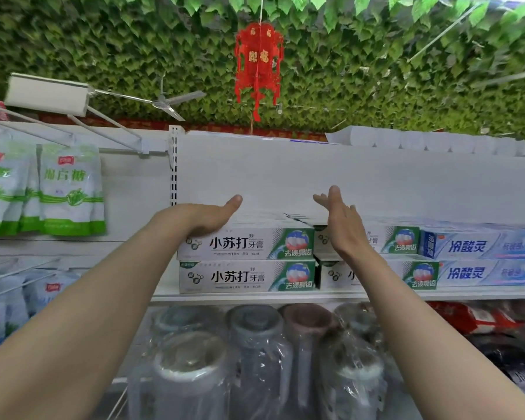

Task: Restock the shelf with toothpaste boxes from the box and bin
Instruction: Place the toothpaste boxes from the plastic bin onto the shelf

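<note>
White-and-green toothpaste boxes (249, 244) stand two high on the white shelf (255, 297), a left stack and a right stack (403, 241) side by side. My left hand (208, 215) lies flat on the left end of the top left box, thumb raised. My right hand (341, 221) stands edge-on with straight fingers at the gap between the two stacks, touching the top boxes. Neither hand holds anything. Blue-and-white toothpaste boxes (479, 247) fill the shelf to the right.
Green-and-white pouches (70, 192) hang on wire hooks at left. Plastic-wrapped jugs (255, 344) fill the shelf below. The white back panel (346, 183) rises behind the boxes. A red lantern (259, 65) and a ceiling fan (164, 103) hang under the leafy ceiling.
</note>
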`<action>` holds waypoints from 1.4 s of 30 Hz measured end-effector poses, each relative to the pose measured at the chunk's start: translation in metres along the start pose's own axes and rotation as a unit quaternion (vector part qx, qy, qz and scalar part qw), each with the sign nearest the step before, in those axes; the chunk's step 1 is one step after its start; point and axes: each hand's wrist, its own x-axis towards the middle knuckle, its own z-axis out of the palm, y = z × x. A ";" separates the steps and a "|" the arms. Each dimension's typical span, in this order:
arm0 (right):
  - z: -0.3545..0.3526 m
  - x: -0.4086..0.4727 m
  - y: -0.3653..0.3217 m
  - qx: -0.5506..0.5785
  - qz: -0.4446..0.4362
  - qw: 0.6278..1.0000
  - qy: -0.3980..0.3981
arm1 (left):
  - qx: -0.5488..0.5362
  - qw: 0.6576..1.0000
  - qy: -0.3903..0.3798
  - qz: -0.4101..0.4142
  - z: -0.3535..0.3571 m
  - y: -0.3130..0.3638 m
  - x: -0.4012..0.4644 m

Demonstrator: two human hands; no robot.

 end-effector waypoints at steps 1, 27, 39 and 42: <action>-0.002 0.003 0.000 0.003 0.009 1.000 -0.006 | -0.007 0.999 -0.027 -0.020 -0.004 0.000 0.006; 0.011 0.018 -0.002 -0.147 -0.038 0.982 -0.116 | -0.040 0.988 -0.149 0.003 0.008 0.012 0.047; 0.016 0.025 -0.004 -0.100 -0.013 0.989 -0.106 | -0.032 0.991 -0.132 0.012 0.010 0.015 0.047; 0.013 0.029 -0.005 -0.077 -0.001 0.993 -0.089 | -0.037 0.992 -0.115 0.037 0.011 0.019 0.052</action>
